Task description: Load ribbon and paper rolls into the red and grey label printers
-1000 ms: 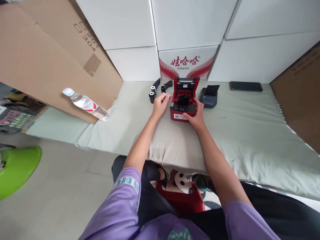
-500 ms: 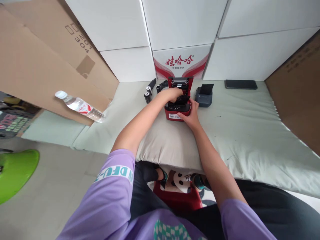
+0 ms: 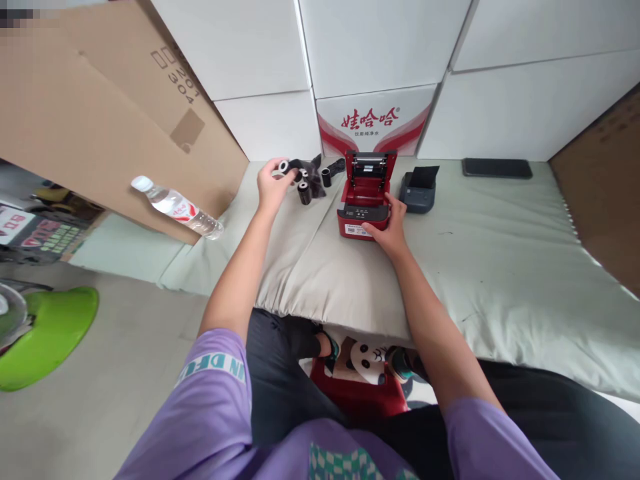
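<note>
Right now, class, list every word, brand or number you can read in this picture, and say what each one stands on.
"娃哈哈": red brand characters on the white carton behind the red printer.
Small grey line under that brand: too small to read.
"201" and "304": on the brown cardboard box, seen turned.
"DF": part of the print on the purple sleeve, mirrored and cut off.
Water bottle label: blurred.
White sticker on the printer's front: too small.

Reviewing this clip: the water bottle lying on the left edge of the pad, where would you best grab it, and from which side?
Judging by its pose, grip the water bottle around its labelled middle, coming from above. It lies on its side, cap pointing up-left, so the round body is open to fingers across it; the cardboard close behind blocks the far side.
</note>
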### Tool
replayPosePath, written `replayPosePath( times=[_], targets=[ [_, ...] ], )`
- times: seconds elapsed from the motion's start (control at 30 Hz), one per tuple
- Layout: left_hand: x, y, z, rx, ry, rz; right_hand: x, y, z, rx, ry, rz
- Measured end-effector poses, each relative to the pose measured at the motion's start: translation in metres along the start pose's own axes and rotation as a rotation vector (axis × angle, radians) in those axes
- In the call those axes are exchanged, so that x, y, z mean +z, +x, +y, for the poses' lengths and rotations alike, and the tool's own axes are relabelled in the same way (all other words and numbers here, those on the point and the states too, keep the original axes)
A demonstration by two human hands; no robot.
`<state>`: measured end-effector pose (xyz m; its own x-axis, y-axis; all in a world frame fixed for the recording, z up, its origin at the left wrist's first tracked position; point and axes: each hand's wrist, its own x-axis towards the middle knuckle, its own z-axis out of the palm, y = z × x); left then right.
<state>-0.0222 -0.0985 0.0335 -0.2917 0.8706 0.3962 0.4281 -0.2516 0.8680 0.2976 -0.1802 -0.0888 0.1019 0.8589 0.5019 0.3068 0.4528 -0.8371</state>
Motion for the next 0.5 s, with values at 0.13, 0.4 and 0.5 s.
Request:
replayPosePath(
  times=[0.13, 0.4, 0.5],
  targets=[
    [-0.026, 0.005, -0.031, -0.14, 0.243, 0.222, 0.001, 0.0, 0.003, -0.011, 0.003, 0.0],
    [-0.023, -0.022, -0.076, -0.407, 0.532, 0.274, 0.002, 0.001, 0.002, -0.001, -0.002, 0.004],
    [-0.019, -0.023, -0.083, -0.335, 0.488, 0.223, 0.001, 0.001, 0.003, -0.015, 0.01, 0.007]
  ],
)
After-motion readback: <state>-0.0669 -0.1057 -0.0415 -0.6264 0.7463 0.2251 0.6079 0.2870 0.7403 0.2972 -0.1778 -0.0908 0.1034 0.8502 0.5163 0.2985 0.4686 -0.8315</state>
